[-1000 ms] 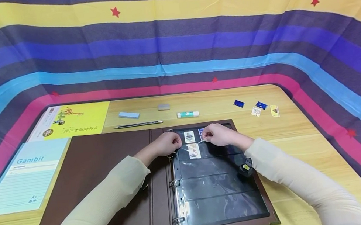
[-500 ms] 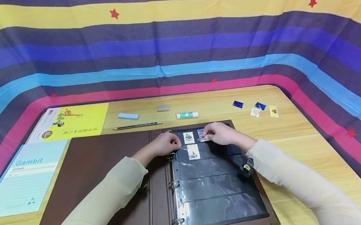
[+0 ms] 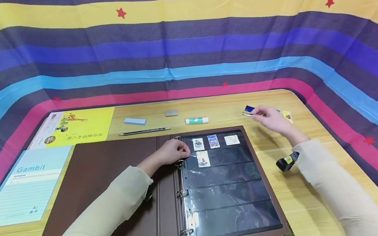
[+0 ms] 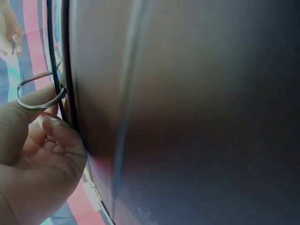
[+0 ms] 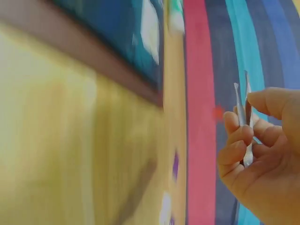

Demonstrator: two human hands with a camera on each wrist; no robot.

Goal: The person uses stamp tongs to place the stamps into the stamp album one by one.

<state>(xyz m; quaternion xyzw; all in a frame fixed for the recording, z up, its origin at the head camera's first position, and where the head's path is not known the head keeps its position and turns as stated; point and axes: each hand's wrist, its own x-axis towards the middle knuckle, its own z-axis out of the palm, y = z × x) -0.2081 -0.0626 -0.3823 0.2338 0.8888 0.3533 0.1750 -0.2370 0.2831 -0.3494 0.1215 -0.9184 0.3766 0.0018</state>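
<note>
My left hand stays at the top left of the black album page, its thumb and forefinger pinching the page's edge next to a metal ring. In the page's top row sit three stamps: a grey-and-white stamp, a purple stamp and a pale stamp. Below them is another whitish stamp. My right hand grips metal tweezers, tips apart with nothing between them, over the loose stamps. A dark blue stamp and a yellow stamp show; my hand hides others.
The brown binder cover lies spread to the left. Beyond it are a glue stick, a pencil, a blue eraser and a grey block. A yellow book and a Gambit notepad lie at far left.
My right hand has moved with the tweezers from the page's top row out to the loose stamps on the right, uncovering the purple and pale stamps. My left hand stays in place.
</note>
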